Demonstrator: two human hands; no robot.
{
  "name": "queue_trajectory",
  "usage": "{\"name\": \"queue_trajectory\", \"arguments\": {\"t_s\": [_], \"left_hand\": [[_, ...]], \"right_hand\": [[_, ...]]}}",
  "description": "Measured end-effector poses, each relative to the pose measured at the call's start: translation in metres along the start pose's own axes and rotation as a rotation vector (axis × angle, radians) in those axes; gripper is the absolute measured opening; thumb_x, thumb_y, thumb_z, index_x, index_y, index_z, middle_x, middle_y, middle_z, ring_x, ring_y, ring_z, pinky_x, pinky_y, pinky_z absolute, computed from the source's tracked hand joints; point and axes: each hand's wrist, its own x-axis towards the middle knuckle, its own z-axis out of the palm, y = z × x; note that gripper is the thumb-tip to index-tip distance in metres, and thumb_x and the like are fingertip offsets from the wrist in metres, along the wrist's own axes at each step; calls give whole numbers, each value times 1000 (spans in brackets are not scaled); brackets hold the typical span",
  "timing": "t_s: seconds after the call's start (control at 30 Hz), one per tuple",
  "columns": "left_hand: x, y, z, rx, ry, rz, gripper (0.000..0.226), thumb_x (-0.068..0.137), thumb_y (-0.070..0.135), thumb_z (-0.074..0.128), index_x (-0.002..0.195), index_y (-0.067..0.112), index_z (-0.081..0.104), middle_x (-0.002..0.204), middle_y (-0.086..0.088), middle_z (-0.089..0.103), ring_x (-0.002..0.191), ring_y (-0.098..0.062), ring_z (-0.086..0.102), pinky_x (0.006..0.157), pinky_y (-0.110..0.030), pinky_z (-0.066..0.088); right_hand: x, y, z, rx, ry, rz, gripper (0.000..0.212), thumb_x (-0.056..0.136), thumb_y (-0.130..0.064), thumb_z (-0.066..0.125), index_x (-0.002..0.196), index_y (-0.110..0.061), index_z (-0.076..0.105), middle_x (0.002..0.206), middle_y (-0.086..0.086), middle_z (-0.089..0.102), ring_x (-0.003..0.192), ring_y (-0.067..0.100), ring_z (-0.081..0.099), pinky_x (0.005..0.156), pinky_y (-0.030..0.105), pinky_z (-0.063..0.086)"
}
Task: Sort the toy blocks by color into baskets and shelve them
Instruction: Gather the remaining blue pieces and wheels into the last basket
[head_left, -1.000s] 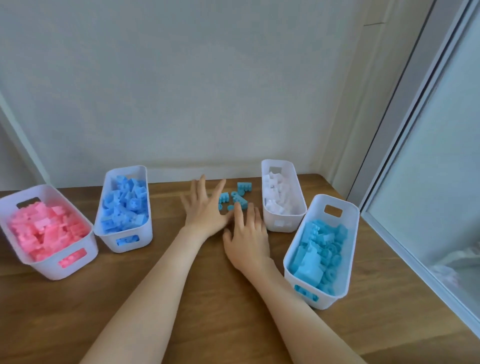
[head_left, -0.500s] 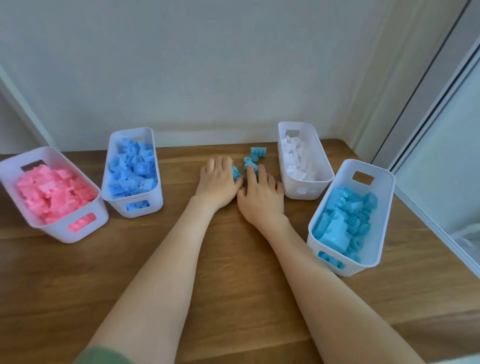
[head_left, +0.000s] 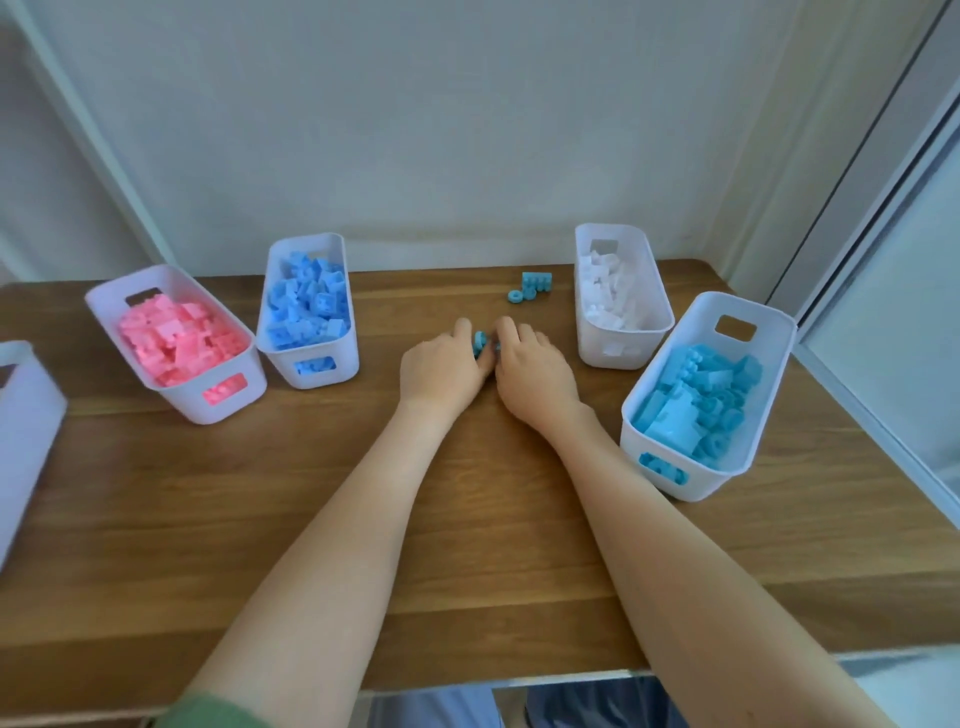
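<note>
My left hand (head_left: 441, 370) and my right hand (head_left: 535, 366) lie side by side on the wooden table, fingers curled inward around a few cyan blocks (head_left: 480, 343) that peek out between them. A cyan brick (head_left: 537, 282) and a cyan ring (head_left: 515, 296) lie loose further back. White baskets stand around: one with pink blocks (head_left: 236, 402), one with blue blocks (head_left: 349, 322), one with white blocks (head_left: 655, 291), one with cyan blocks (head_left: 774, 322).
Part of another white basket (head_left: 26, 415) shows at the left edge. The table (head_left: 467, 519) backs against a pale wall, with a window frame on the right. Its front edge lies near my elbows.
Both hands have closed together and drawn the cyan blocks toward me, away from the brick and ring left behind. The camera has tilted down, so the baskets sit higher in view.
</note>
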Motion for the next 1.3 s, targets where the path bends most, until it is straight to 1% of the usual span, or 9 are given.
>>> {"name": "queue_trajectory", "arguments": {"t_s": [0.23, 0.37, 0.47, 0.6, 0.67, 0.93, 1.07, 1.17, 1.3], "left_hand": [[-35, -1, -16, -121, -47, -49, 43, 98, 50, 33, 116, 17, 52, 70, 9, 50, 55, -6, 46, 46, -23, 27], [-48, -5, -23, -258, -17, -152, 44, 97, 50, 37, 118, 16, 55, 75, 6, 56, 66, -9, 53, 52, -23, 33], [-53, -3, -35, -336, -5, -213, 48, 98, 48, 37, 131, 17, 51, 97, -2, 63, 89, -18, 61, 68, -25, 41], [-47, 15, -58, -480, 102, -208, 36, 98, 42, 39, 77, 16, 53, 67, 1, 56, 65, -19, 55, 55, -31, 37], [-39, 32, -71, -538, 127, -196, 36, 96, 38, 41, 69, 15, 47, 61, 1, 51, 57, -17, 48, 51, -32, 32], [-28, 130, -94, -552, -16, 113, 35, 98, 32, 41, 68, 15, 38, 58, 5, 43, 53, -11, 41, 47, -25, 24], [-26, 172, -88, -564, -143, 259, 30, 98, 35, 41, 71, 21, 42, 68, 3, 51, 65, -13, 50, 54, -25, 32], [-27, 187, -72, -525, -263, 374, 24, 99, 38, 39, 96, 19, 53, 78, 2, 54, 76, -14, 55, 58, -24, 38], [-23, 185, -60, -354, -357, 426, 25, 99, 42, 38, 102, 21, 52, 77, 4, 55, 70, -9, 55, 57, -23, 44]], "right_hand": [[-14, -17, -18, 15, -56, 196, 23, 101, -32, 35, 114, -14, 40, 71, 0, 52, 52, 11, 45, 49, 25, 37], [-23, -19, -25, 203, -35, 233, 36, 98, -20, 44, 133, -13, 40, 102, 10, 53, 68, 16, 50, 62, 27, 44], [-26, -23, -35, 352, 26, 187, 33, 100, -36, 32, 102, -10, 53, 85, 7, 58, 78, 25, 58, 68, 33, 45], [-33, -23, -66, 492, 132, 168, 26, 100, -30, 39, 78, -19, 48, 63, -7, 50, 55, 5, 47, 52, 16, 32], [-35, -14, -89, 522, 212, 167, 30, 99, -28, 41, 70, -20, 43, 58, -10, 45, 52, 6, 42, 49, 17, 29], [-49, 104, -134, 236, 221, 416, 30, 97, -22, 38, 89, -1, 58, 82, 10, 57, 79, 30, 52, 63, 32, 35], [-40, 132, -126, -124, -174, 328, 20, 95, -22, 43, 105, -13, 59, 102, 2, 63, 90, 22, 58, 65, 27, 37], [-23, 135, -132, -243, -426, 397, 11, 86, -18, 54, 93, -23, 61, 90, -9, 61, 79, 11, 58, 66, 25, 40], [-38, 158, -127, -61, -153, 287, 23, 91, -10, 41, 100, -16, 62, 96, 1, 61, 85, 18, 54, 74, 26, 40]]}}
